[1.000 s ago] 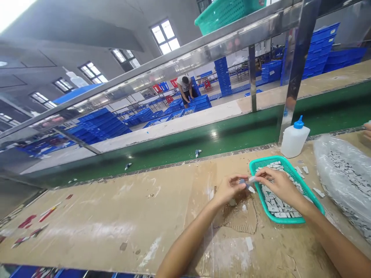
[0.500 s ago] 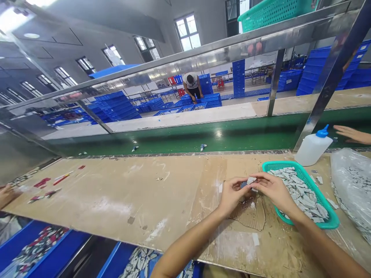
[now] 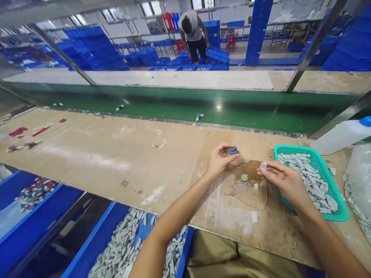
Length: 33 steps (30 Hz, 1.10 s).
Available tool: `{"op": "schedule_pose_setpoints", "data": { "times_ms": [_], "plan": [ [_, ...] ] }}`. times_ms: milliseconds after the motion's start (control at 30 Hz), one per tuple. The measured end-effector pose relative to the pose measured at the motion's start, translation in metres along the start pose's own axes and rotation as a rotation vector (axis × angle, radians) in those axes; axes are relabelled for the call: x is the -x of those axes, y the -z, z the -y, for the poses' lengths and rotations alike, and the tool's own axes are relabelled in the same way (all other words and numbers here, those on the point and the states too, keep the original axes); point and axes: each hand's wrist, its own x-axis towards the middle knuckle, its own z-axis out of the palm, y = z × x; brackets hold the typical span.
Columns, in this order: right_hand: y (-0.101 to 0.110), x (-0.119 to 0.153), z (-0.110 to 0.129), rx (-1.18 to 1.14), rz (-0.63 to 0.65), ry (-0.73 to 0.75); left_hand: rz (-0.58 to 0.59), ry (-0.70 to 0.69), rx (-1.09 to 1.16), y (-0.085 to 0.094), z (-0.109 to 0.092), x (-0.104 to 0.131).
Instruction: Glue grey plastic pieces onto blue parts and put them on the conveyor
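Observation:
Between the thumb and fingers of my left hand (image 3: 220, 159) is a small dark blue piece (image 3: 233, 151), held above the table. My right hand (image 3: 282, 178) pinches a small pale grey-white piece (image 3: 263, 166) close to the green basket's left side. Below and between the hands lies a stained cardboard scrap (image 3: 251, 197) with a small round cap-like dish (image 3: 244, 178) on it. The green basket (image 3: 343, 210), right of my right hand, holds many pale flat pieces (image 3: 314, 181).
A white bottle with a blue cap (image 3: 342, 135) and a clear plastic bag (image 3: 359, 177) stand at the right. Past the table runs a green belt (image 3: 162, 104) with small pieces on it. Blue bins (image 3: 107, 220) sit below the front edge. A person (image 3: 193, 33) bends over crates beyond.
My hands have moved apart, the left with the blue piece, the right with the pale one. The view has tilted downward. The co-worker's hand at the right is gone from view.

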Motion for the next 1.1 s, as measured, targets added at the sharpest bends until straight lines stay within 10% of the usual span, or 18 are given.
{"op": "schedule_pose_setpoints", "data": {
  "times_ms": [433,1100],
  "plan": [
    [-0.012,0.006,-0.002,0.841,0.148,0.435,0.020,0.243,0.363,-0.001,0.004,-0.003],
    [-0.015,0.006,-0.005,0.970,0.250,0.625,0.081,0.333,0.242,-0.003,0.006,-0.001]
  ]
}}
